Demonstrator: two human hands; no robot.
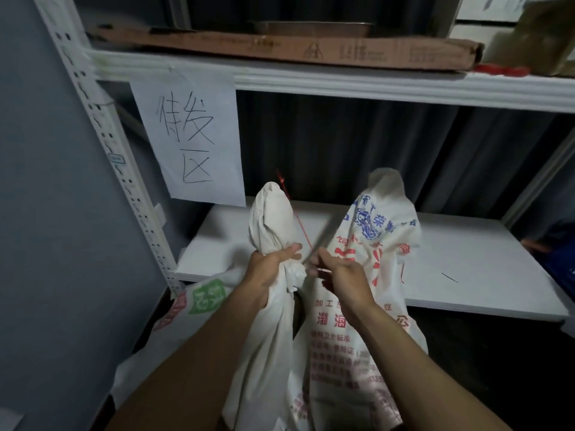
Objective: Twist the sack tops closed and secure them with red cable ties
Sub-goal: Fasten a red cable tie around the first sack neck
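The fingers (292, 248) of the left hand (273, 259) are curled tight round the twisted neck of a plain white sack (273, 219). The gathered top of the sack stands upright above the fist, and its body hangs below the wrist.

The fingers (319, 259) of the right hand (339, 272) are closed in a pinch with the thumb, just beside the left hand. A red tie (297, 217) rises from that pinch and slants up and left past the sack top, with its free end above the sack. The lower end of the tie is blurred at the pinch, so the exact point of contact cannot be read. Whether the tie passes round the neck cannot be told.

A printed sack (379, 244) stands directly behind the right hand, touching the plain sack. Its top is bunched and upright, and its face carries red and blue lettering. A third sack (205, 297), with a green label, lies low on the left behind the left forearm.

All three sacks stand in front of a white shelf (451, 259). A thin dark sliver (449, 277) lies on the shelf to the right of the printed sack. A perforated post (102, 135) carries the rack on the left.

A handwritten paper sign (189, 138) hangs from the upper beam (342, 82), above and left of the plain sack. A flat carton (280, 45) lies on the top level. A blurred red heap (501, 70) lies just beside the carton's right end.
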